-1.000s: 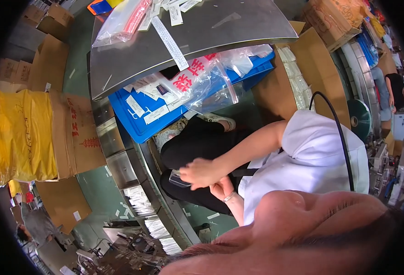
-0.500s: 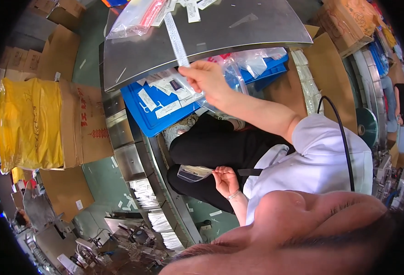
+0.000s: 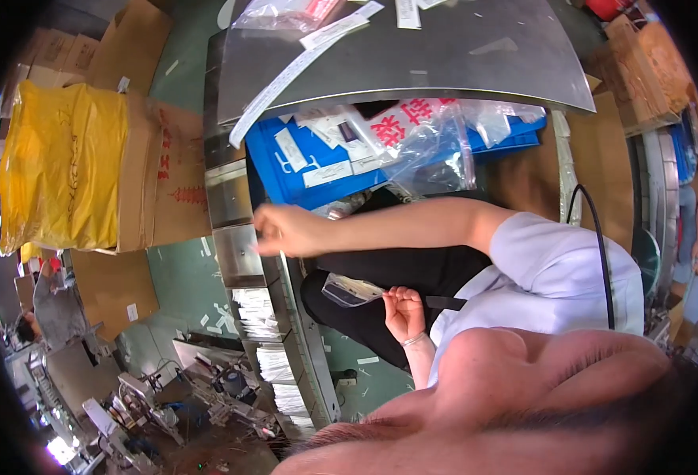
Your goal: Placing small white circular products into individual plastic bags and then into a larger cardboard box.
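My left hand [image 3: 406, 313], with a band at its wrist, pinches a corner of a small clear plastic bag [image 3: 349, 290]. Something dark and flat shows inside the bag, which hangs over my dark trousers. My right hand [image 3: 290, 230] is stretched out beside a row of metal compartments [image 3: 239, 252]; its fingers are slightly blurred but look apart, with nothing visible in them. Beyond it, a long white printed strip [image 3: 282, 81] lies on the metal table [image 3: 412, 59], one end hanging over the edge.
Under the tabletop, a blue tray [image 3: 286, 188] holds white labels and clear bags with red print. White paper slips [image 3: 276, 364] fill some nearer compartments. Left stands a carton [image 3: 176, 174] with a yellow plastic bag [image 3: 64, 166]. A black cable [image 3: 596, 237] runs near my right arm.
My right hand has let go of the white strip and moved left and nearer, to the metal compartments. My left hand still holds the bag. The view has shifted slightly.
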Available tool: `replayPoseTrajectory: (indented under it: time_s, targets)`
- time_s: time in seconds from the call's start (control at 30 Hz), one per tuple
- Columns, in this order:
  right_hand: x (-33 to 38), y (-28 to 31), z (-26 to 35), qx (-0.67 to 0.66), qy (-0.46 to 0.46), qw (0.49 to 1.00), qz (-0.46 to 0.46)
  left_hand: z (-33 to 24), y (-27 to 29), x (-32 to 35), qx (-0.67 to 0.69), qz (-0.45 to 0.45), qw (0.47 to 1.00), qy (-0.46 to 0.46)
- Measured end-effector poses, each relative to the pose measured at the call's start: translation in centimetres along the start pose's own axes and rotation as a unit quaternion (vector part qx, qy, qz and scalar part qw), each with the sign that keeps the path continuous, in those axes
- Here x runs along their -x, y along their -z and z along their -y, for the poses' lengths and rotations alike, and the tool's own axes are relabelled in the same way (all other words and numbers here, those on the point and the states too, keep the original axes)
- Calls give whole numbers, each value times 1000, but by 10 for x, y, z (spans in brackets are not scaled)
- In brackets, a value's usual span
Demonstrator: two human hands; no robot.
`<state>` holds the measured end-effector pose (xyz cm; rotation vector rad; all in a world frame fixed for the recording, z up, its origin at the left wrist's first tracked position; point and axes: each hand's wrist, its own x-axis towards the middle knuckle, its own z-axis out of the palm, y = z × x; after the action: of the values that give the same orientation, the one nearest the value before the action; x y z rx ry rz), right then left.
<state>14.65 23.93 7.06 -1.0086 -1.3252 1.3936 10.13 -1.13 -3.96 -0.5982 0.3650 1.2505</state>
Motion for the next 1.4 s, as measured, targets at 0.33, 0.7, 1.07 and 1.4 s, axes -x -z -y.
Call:
replayPoseTrajectory:
  time_s: [0.33,0.7,1.07,1.4]
  targets:
    - [155,12,-47,464,-17,820,334,-7,21,-4,-29,6,999,25]
    - [152,-12,-82,514,54,810,276,-22,30,-12,-33,51,998,-3]
    - [104,-10,-59,395,-79,895,193,-32,-42,-35,-11,65,997,-45]
    - [109,-19,-68,430,-8,887,167,-27,-21,-41,42,47,997,-51]
